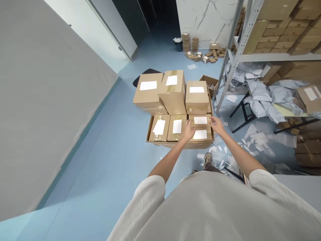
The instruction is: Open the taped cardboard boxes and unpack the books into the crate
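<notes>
A large open carton [155,142] on the blue floor holds small taped cardboard boxes with white labels. My left hand [188,130] and my right hand [217,125] grip the two ends of one small labelled box [200,121] at the carton's right side. A second small box [200,135] lies just in front of it. Two more small boxes [159,127] fill the carton's left part. Three bigger labelled boxes [173,87] are stacked on the carton's far half.
A grey wall runs along the left. A metal shelf rack [240,43] with cartons and grey mailer bags [263,95] stands at right. Paper scraps [253,139] litter the floor by my foot. More small boxes [205,55] and a bin [178,43] lie far back.
</notes>
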A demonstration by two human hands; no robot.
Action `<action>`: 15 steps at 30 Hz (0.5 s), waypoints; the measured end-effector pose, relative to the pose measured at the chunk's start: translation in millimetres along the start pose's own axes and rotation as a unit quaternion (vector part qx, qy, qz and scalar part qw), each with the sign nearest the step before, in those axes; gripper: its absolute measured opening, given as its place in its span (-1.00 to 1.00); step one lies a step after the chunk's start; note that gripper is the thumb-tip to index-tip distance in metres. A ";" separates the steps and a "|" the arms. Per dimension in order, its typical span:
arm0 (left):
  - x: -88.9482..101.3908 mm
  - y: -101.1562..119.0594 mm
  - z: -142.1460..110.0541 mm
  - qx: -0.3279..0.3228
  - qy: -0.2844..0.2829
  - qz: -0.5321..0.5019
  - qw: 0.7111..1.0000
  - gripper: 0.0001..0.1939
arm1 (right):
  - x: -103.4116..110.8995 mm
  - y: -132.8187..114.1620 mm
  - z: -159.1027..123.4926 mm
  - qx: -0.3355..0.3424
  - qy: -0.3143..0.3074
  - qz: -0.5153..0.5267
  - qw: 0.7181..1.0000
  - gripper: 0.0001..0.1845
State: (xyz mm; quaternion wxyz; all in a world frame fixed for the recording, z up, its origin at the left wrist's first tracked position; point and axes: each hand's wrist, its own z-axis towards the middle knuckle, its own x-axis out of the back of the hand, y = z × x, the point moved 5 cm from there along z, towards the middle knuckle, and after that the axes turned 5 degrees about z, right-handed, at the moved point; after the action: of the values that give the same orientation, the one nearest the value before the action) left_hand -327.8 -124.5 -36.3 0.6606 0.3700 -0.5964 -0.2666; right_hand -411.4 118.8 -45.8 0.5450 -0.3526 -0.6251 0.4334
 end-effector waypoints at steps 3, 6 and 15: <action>7.3 2.8 30.9 0.018 0.027 0.008 0.999 -0.32 | -3.4 -1.4 60.7 -0.034 0.029 0.004 0.999 -0.59; 11.4 5.4 55.6 0.033 0.049 0.014 0.998 -0.33 | -6.1 -2.2 116.4 -0.061 0.045 -0.003 0.997 -0.58; 10.6 6.6 98.6 0.086 0.090 -0.010 0.992 -0.27 | -12.1 14.2 168.2 -0.024 -0.067 -0.022 0.997 -0.45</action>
State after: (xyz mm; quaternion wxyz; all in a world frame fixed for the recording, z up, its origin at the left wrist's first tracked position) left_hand -424.0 -145.9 -23.3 0.6746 0.4539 -0.5514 -0.1868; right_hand -575.9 86.6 -68.5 0.5025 -0.3218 -0.6785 0.4284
